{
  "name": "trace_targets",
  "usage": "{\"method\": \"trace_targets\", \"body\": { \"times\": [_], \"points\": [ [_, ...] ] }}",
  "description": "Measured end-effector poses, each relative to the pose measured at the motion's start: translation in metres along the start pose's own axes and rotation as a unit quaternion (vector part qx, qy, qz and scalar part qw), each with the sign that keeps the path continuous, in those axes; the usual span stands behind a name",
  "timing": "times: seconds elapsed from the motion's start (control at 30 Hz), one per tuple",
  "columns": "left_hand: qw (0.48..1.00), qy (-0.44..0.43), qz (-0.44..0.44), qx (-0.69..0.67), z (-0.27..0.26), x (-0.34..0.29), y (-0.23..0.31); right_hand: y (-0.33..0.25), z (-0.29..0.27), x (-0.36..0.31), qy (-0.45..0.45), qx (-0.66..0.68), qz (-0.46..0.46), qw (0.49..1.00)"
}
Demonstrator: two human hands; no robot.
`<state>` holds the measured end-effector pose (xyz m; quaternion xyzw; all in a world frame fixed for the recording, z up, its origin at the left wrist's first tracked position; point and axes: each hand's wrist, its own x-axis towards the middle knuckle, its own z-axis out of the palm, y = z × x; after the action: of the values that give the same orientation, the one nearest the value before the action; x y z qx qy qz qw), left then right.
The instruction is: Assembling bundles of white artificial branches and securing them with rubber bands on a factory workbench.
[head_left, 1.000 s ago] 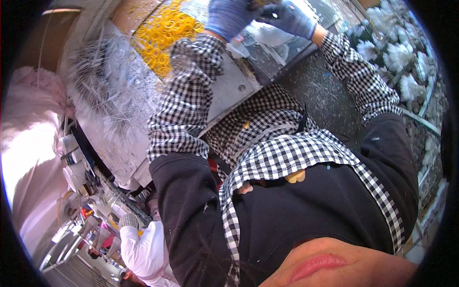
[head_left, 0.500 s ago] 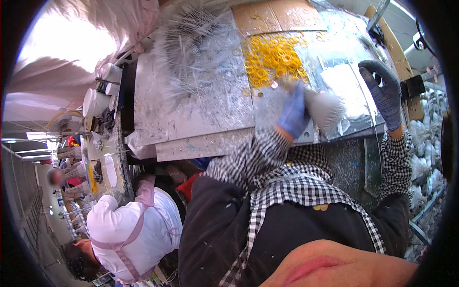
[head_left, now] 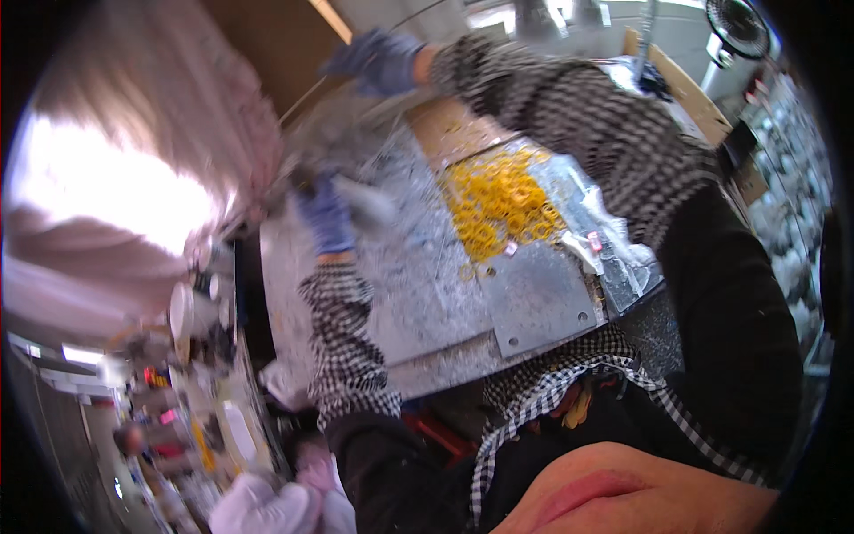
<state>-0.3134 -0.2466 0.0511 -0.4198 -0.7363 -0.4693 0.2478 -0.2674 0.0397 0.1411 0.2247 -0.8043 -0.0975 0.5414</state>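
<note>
Reaching over strands (head_left: pixel 342 123) with right hand (head_left: pixel 380 64), cannot tell grip; clutching pale bundle (head_left: pixel 368 205) in left hand (head_left: pixel 326 218); likely needing careful pinching next.

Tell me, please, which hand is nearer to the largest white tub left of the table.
Left. The left hand is over the table's left part, to the white tub's right; the right hand is farther away, toward the table's far side.
</note>
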Motion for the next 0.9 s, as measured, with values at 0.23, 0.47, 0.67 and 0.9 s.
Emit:
{"method": "trace_targets", "body": {
  "times": [0.23, 0.47, 0.67, 0.9],
  "points": [
    [0.978, 0.118, -0.121, -0.124, -0.044, 0.07, -0.048, -0.062, -0.023, 0.035, -0.201, 0.095, 0.125, 0.967],
    [0.992, 0.11, -0.046, -0.049, 0.018, 0.033, 0.018, -0.064, -0.024, 0.028, -0.173, 0.107, 0.154, 0.967],
    [0.985, 0.069, -0.018, -0.155, 0.125, 0.048, 0.069, -0.048, -0.088, 0.01, 0.013, 0.221, 0.158, 0.962],
    [0.942, 0.002, -0.099, -0.322, 0.242, 0.135, 0.103, -0.129, -0.169, 0.008, 0.05, 0.151, 0.208, 0.965]
  ]
}}
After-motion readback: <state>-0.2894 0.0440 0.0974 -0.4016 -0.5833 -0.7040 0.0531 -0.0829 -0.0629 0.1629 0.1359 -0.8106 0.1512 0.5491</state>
